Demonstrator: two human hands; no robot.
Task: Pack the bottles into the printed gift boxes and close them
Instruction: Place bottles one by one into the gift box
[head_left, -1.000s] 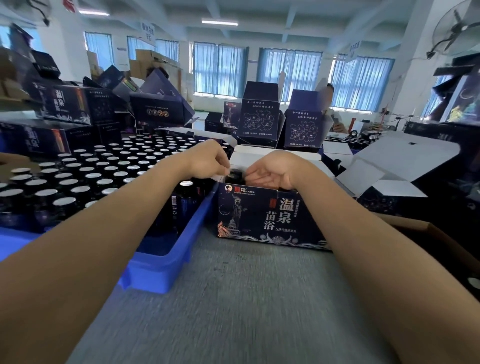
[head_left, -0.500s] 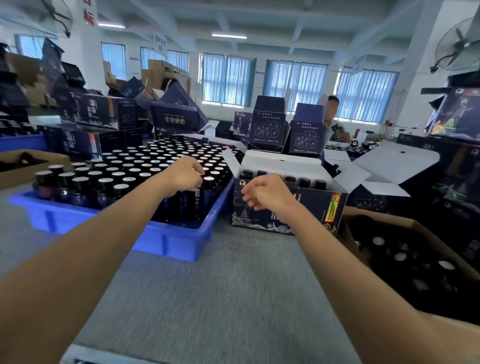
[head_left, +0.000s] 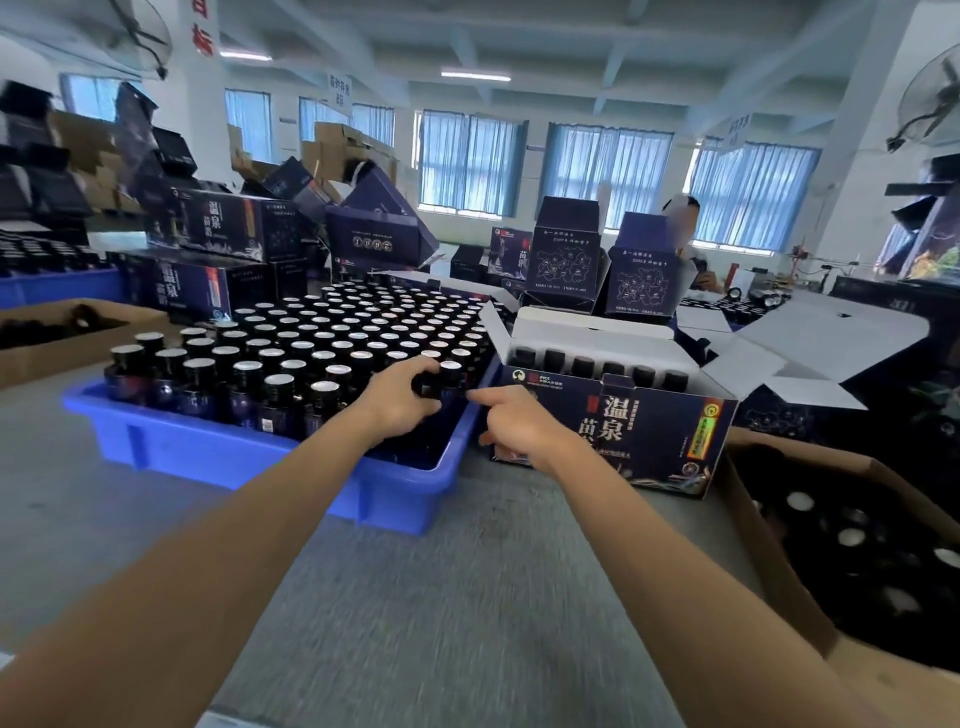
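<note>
While the left hand (head_left: 400, 400) grips the cap end of one dark bottle (head_left: 428, 387) at the near right corner of the blue crate (head_left: 218, 447), the right hand (head_left: 519, 426) holds nothing: forefinger stretched toward that bottle, other fingers curled. Head view: the crate stands on the grey bench (head_left: 467, 597), packed with upright bottles. The printed gift box (head_left: 649, 431) stands just right of the crate, behind the right hand, flaps raised, with a row of six bottles (head_left: 613, 369) upright inside. A brown carton (head_left: 769, 519) holding more bottles sits at the far right
</note>
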